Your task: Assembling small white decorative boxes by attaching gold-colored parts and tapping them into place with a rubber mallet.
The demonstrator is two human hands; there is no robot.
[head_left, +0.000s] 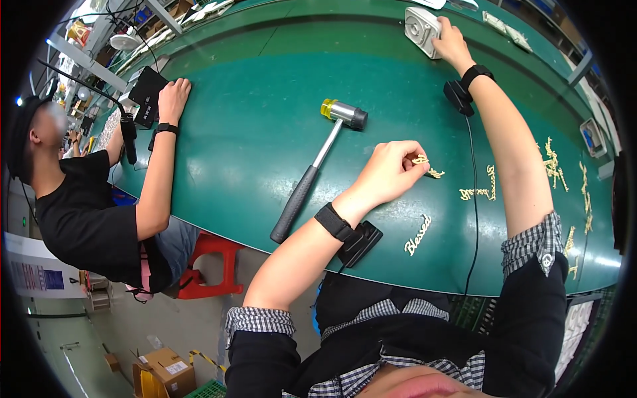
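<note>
Between the thumb and fingers of my left hand [388, 174], closed in a pinch, is a small cream script-word cutout [421, 159]; its lower end sticks out past my fingertips. My right hand [454, 46] reaches to the far side of the table, its fingers closed over the right edge of a white boxy device [421, 32] with a round part on its front. One flat cream word cutout [418, 235] lies near the table's front edge. Two more cutouts [490, 184] overlap to the right of my left hand.
A mallet [318, 159] with a yellow and black head lies left of my left hand. Several cutouts [552, 166] lie right of my right forearm. A black cable [475, 219] crosses the green table [245, 132]. A co-worker [86, 199] sits at the left.
</note>
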